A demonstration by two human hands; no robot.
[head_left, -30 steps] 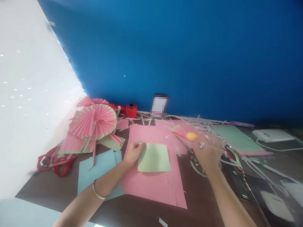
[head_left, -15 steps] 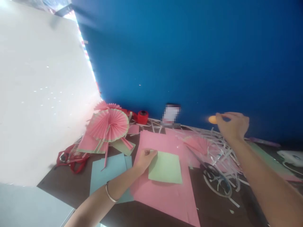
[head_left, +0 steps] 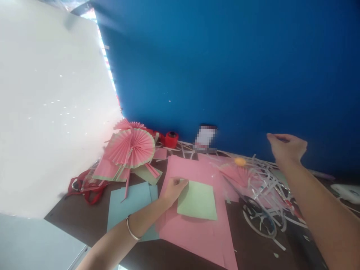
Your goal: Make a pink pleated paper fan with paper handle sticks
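Note:
In the head view, my left hand (head_left: 174,191) is closed at the upper left corner of a light green square of paper (head_left: 198,202). That square lies on a large pink sheet (head_left: 180,228). My right hand (head_left: 288,148) is raised at the right, in front of the blue wall, its thumb and fingertips pinched together with nothing visible in them. A small orange-yellow rounded thing (head_left: 240,161) shows apart from it, lower left, over the paper pile; its kind is unclear. Scissors (head_left: 257,215) lie on the table right of the pink sheet.
Folded pink fans (head_left: 137,148) with green edges sit at the left, near blue sheets (head_left: 128,204). Behind are a red tape roll (head_left: 170,140) and a blurred-out upright thing (head_left: 205,138). White paper strips (head_left: 270,191) pile up at the right. A red strap (head_left: 91,193) lies far left.
The orange-yellow thing has left my right hand and is now lower and to the left. My right hand has shifted slightly right. My left hand stays on the green paper.

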